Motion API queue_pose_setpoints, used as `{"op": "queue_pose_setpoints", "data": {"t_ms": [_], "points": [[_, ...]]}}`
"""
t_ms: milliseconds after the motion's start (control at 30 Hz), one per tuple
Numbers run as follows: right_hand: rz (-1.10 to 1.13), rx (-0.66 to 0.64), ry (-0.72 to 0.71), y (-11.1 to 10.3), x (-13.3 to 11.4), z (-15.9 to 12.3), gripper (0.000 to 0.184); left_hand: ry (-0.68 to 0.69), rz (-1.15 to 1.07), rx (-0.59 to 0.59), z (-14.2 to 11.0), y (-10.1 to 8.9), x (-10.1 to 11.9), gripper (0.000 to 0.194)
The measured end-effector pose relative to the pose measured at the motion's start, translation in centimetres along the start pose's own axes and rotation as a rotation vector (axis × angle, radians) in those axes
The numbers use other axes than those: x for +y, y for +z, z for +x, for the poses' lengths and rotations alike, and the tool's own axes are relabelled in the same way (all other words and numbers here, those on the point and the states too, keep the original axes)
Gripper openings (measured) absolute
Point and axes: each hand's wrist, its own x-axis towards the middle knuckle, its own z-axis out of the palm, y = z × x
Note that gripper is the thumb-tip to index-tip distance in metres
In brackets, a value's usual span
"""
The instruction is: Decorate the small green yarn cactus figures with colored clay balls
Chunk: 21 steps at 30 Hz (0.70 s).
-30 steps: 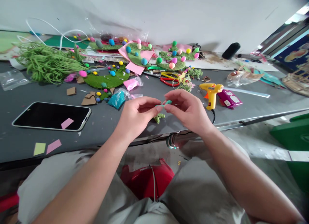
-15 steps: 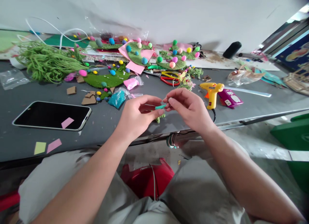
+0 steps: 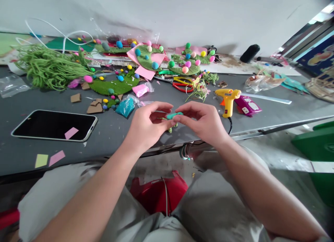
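Note:
Near the table's front edge, both my hands meet over a small teal piece of soft modelling clay [image 3: 173, 115]. My left hand [image 3: 147, 125] is closed in a pinch on its left end, thumb below and fingers curled above. From the other side, my right hand [image 3: 206, 122] pinches its right end between thumb and fingertips. The piece is elongated and partly hidden by the fingers. Just beneath the hands lies a little green fuzzy object [image 3: 170, 129], mostly covered. An opened plastic bag of teal clay [image 3: 125, 107] lies left of my hands, below a pink bag [image 3: 141, 90].
A yellow glue gun [image 3: 228, 101] stands right of my hands, beside a purple packet [image 3: 247, 105]. A phone [image 3: 54, 125] lies at left. Behind are red-handled scissors [image 3: 182, 87], green felt shapes with coloured balls [image 3: 114, 85] and a heap of green yarn [image 3: 49, 68].
My right fingers have come down over the teal clay, which now shows as a longer piece reaching further right. The view has shifted slightly; the table items stay put.

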Motion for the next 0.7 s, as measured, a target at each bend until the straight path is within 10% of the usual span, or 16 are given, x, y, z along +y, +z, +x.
{"op": "queue_pose_setpoints", "data": {"t_ms": [333, 700], "points": [[-0.012, 0.160, -0.012, -0.9, 0.0, 0.5, 0.022, 0.104, 0.112, 0.031, 0.1, 0.1, -0.5, 0.028], [-0.020, 0.033, -0.015, -0.1, -0.1, 0.0, 0.023, 0.136, 0.094, -0.010, 0.0, 0.4, -0.5, 0.022]]}}
